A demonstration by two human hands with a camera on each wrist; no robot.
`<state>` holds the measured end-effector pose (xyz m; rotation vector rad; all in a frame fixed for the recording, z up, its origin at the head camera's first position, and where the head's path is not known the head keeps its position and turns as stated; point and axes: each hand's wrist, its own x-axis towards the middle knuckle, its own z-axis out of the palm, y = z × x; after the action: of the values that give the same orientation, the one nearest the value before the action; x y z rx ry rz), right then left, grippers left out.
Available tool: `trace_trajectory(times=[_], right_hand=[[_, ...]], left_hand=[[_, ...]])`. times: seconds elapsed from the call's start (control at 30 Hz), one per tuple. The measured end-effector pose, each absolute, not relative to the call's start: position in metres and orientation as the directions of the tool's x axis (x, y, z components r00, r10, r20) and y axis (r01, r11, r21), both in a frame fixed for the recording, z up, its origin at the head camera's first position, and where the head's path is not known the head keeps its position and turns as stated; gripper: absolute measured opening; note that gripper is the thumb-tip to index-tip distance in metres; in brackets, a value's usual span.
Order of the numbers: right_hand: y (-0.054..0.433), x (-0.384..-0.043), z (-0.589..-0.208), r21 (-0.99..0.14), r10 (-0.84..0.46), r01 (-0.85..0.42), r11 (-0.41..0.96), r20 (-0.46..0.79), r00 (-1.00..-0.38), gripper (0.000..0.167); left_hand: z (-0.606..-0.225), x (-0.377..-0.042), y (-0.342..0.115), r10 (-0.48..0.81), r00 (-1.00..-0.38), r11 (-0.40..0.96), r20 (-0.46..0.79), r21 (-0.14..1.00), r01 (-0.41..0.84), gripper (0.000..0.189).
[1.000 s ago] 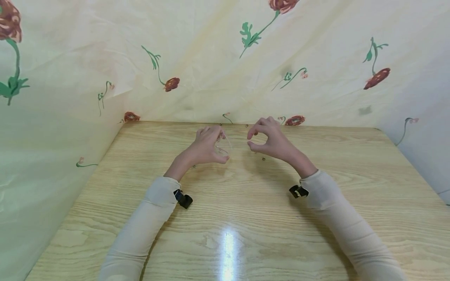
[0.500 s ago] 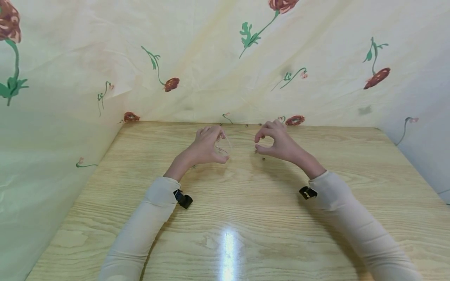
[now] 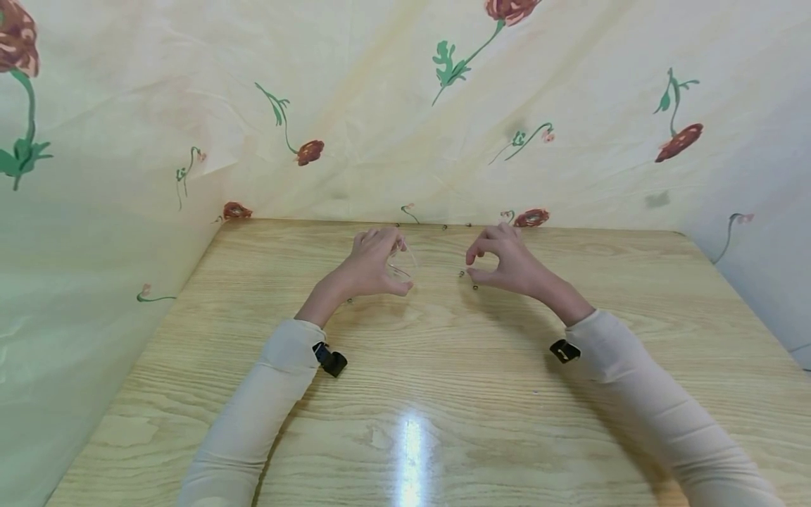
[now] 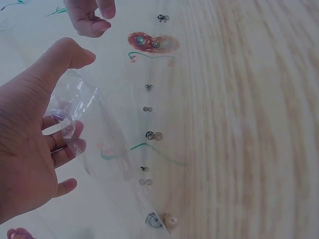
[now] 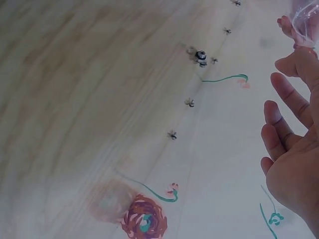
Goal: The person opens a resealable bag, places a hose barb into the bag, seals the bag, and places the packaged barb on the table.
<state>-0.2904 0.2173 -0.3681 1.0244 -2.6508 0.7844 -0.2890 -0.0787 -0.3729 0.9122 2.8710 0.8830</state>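
My left hand (image 3: 372, 264) holds a clear plastic bag (image 4: 107, 119); in the left wrist view the fingers curl into its crinkled upper part and it hangs down over the table. My right hand (image 3: 510, 262) hovers to the right of it, thumb and forefinger bent toward each other with a gap between the tips. No object shows between them. Just beside the right thumb lie two small metal pieces, one piece (image 3: 462, 274) and another piece (image 3: 476, 287). They resemble small nuts or rings, but their exact kind is too small to tell.
More small metal pieces lie spread about, such as a piece (image 3: 445, 227) by the back edge and a piece (image 3: 350, 301) beside my left wrist. The wooden table (image 3: 405, 366) ends at a flower-patterned cloth (image 3: 380, 141) behind and at the sides.
My right hand has moved right and a little nearer to me, uncovering a small piece at the back and the two pieces by its thumb. The left hand and bag stay put.
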Motion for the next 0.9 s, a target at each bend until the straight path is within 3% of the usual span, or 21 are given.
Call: trace_trajectory(times=[0.9], right_hand=[[0.230,-0.290,-0.379,-0.354,-0.611,-0.643,0.679,0.214,-0.763,0.009]], left_hand=[[-0.374,-0.289,-0.078,0.533,-0.831,0.671,0.158,0.520,0.529,0.051]])
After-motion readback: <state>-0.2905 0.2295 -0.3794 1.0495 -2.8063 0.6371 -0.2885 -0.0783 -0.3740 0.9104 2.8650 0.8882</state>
